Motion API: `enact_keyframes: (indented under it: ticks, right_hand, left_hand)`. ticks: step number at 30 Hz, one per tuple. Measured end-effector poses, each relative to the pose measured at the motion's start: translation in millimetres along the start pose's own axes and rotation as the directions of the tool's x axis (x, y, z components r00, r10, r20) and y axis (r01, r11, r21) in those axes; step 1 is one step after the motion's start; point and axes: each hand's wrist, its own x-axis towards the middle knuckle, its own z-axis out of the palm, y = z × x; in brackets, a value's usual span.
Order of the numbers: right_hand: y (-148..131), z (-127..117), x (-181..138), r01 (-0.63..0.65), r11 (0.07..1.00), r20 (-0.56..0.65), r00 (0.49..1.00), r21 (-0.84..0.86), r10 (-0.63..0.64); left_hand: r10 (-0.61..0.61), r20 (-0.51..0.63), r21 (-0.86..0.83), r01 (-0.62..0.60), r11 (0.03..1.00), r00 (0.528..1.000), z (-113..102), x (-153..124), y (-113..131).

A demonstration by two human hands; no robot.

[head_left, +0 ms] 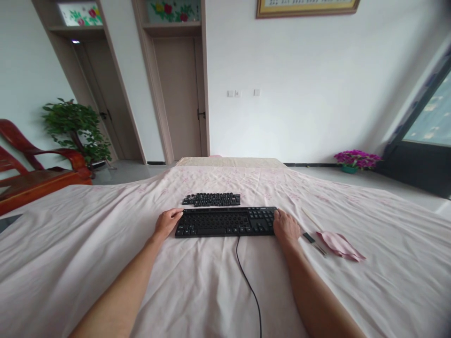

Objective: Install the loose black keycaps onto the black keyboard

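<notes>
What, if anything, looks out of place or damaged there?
The keyboard between the left hand and right hand looks odd: much of its main block lacks caps. Loose keycaps lie in rows just beyond its far edge, seemingly removed rather than spilled.

You're in a home: wooden armchair (52, 183) and leafy plant (72, 119) at frame left, flower-decorated panels (172, 11) above doors (176, 94) upper left.

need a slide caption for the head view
Left hand and right hand hold a black keyboard at its ends, loose keycaps grouped beyond it on the pale cloth.
</notes>
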Motion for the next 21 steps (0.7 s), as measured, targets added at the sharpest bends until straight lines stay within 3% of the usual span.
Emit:
enact_keyframes:
  ticks: [16,21]
  right_hand:
    - [2.2,6.6,5.0,-0.002,0.999,-0.019,1.000,0.044,0.003]
    - [2.1,5.0,1.4,0.027,0.998,-0.134,0.991,0.057,-0.020]
  left_hand:
    - [0.044,-0.020,-0.040,-0.044,0.998,0.999,-1.3,-3.2,6.5]
    - [0.043,-0.008,-0.052,-0.044,0.998,0.999,-0.7,-1.0,3.6]
